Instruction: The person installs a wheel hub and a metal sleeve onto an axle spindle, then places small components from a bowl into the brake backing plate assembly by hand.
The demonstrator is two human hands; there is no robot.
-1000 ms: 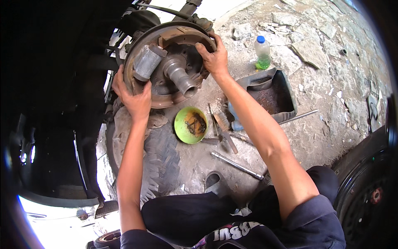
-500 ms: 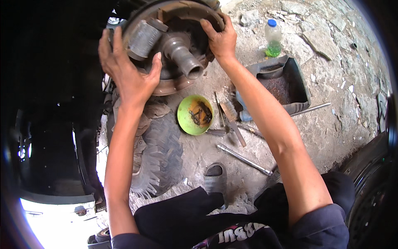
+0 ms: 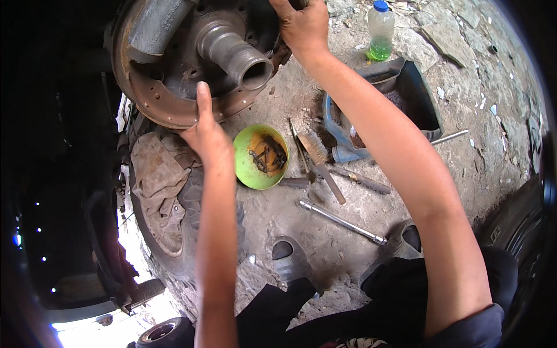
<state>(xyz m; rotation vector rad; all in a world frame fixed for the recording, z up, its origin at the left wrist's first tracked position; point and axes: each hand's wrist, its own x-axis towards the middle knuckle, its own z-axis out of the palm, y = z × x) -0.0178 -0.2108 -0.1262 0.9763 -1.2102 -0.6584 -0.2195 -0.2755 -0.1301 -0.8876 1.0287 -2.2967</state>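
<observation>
A rusty drum brake assembly point(image 3: 191, 107) fills the upper left, with a hollow metal spindle point(image 3: 235, 58) jutting from its middle and a grey cylindrical part point(image 3: 156, 29) at its upper left. My left hand point(image 3: 208, 136) grips the lower curved brake shoe, thumb upright against its front, fingers hidden behind. At the assembly's upper right, my right hand point(image 3: 304, 32) is closed round the shoe's edge; the picture's top cuts off part of this grip. Just right of my left wrist, a green bowl point(image 3: 243, 165) holds dark bolts in brownish liquid.
Right of the bowl lie a wire brush point(image 3: 325, 174), a dark-handled tool point(image 3: 368, 182) and a chrome bar point(image 3: 342, 222). A cut-open plastic container point(image 3: 429, 104) and a bottle of green liquid point(image 3: 380, 35) stand farther right. A rag point(image 3: 156, 180) drapes over a tyre point(image 3: 197, 232).
My left hand has shifted from the assembly's left side to its lower edge. The assembly appears larger and farther left. My right hand stays at its right side, higher in the picture.
</observation>
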